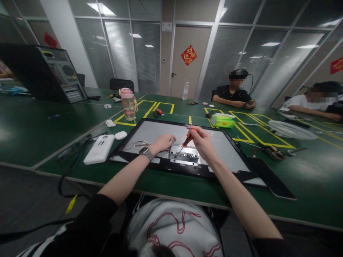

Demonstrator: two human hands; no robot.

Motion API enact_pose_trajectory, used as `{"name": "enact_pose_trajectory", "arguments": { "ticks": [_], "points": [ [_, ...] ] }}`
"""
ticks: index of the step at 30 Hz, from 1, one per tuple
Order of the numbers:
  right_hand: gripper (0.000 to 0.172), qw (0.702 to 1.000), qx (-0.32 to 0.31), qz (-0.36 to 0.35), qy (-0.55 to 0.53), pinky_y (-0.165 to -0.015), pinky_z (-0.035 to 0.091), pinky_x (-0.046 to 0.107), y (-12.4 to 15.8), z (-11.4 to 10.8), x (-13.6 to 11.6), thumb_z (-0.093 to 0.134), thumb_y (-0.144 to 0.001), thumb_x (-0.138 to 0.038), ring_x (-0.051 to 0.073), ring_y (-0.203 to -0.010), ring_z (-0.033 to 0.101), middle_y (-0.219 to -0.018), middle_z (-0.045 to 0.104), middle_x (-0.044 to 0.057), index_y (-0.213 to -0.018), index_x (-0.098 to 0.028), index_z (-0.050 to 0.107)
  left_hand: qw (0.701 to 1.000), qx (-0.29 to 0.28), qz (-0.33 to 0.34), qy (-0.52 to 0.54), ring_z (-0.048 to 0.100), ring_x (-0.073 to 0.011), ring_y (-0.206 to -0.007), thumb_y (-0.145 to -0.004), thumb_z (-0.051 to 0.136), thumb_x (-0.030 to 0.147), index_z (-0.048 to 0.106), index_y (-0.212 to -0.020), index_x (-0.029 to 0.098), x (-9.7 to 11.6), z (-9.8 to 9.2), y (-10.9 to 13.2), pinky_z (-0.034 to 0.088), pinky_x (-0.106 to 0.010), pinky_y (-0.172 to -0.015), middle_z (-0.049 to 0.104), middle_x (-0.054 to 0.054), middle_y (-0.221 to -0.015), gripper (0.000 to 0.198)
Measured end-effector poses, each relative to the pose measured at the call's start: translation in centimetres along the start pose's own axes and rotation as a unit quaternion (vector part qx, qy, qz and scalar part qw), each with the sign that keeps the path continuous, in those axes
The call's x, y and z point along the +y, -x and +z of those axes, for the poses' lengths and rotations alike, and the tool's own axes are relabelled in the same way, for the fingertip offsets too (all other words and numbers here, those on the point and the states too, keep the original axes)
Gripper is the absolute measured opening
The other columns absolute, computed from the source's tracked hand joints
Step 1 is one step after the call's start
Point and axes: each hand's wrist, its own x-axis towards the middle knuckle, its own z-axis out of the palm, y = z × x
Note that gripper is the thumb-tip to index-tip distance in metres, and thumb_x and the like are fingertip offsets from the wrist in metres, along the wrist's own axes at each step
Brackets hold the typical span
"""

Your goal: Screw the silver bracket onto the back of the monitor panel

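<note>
R hand (203, 141) grips a screwdriver (184, 142) w/ red-black handle, tip down on the metal bracket (185, 154) of an opened monitor (150, 132) lying flat on the green counter (40, 132). L hand (163, 142), watch on wrist, rests on the panel just beside the bracket. White power bank (99, 149) left of monitor; pink-lidded bottle (128, 104) behind it; green box (222, 121) beyond. Two other people sit at far side.

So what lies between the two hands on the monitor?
Head view: the screwdriver, slanting down from the right hand toward the silver metal bracket beside the left hand.
</note>
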Motion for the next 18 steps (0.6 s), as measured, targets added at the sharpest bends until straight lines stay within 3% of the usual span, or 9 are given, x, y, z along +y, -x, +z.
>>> {"name": "enact_pose_trajectory", "arguments": {
  "ticks": [3, 8, 13, 18],
  "points": [
    [0.032, 1.0, -0.02, -0.008, -0.019, -0.082, 0.05, 0.034, 0.33, 0.27, -0.28, 0.066, -0.082, -0.04, 0.016, -0.079, 0.063, -0.085, 0.068, 0.001, -0.11, -0.025, 0.066, 1.0, 0.001, 0.001, -0.001, 0.065, -0.0217, -0.101, -0.091, 0.041, 0.02, 0.069, -0.11, 0.019, 0.05, 0.01, -0.07, 0.048, -0.03, -0.09, 0.072, -0.008, -0.108, 0.034],
    [0.026, 0.997, -0.033, -0.051, 0.036, -0.083, 0.052, 0.036, 0.45, 0.28, -0.01, 0.055, -0.09, -0.045, 0.017, -0.082, 0.064, -0.09, 0.068, 0.004, -0.101, -0.024, 0.066, 1.0, 0.008, 0.001, 0.004, 0.065, -0.0227, -0.098, -0.092, 0.041, 0.021, 0.068, -0.107, 0.018, 0.14, -0.04, 0.0, 0.048, -0.032, -0.086, 0.072, -0.009, -0.105, 0.031],
    [0.019, 0.996, -0.03, -0.061, 0.056, -0.07, 0.053, 0.029, 0.53, -0.24, -0.13, 0.068, -0.081, -0.041, 0.013, -0.071, 0.06, -0.089, 0.063, 0.001, -0.089, -0.024, 0.07, 1.0, 0.012, -0.011, -0.007, 0.065, -0.0219, -0.087, -0.094, 0.042, 0.024, 0.064, -0.108, 0.016, 0.52, -0.29, 0.3, 0.049, -0.031, -0.078, 0.071, -0.009, -0.095, 0.027],
    [0.024, 0.998, -0.037, -0.036, 0.02, -0.086, 0.052, 0.036, 0.55, -0.5, -0.41, 0.065, -0.085, -0.039, 0.017, -0.086, 0.065, -0.089, 0.068, 0.002, -0.104, -0.025, 0.067, 1.0, 0.008, 0.005, -0.003, 0.064, -0.0204, -0.083, -0.092, 0.042, 0.021, 0.066, -0.1, 0.017, 0.4, -0.26, 0.26, 0.048, -0.029, -0.076, 0.071, -0.008, -0.092, 0.026]
  ]
}}
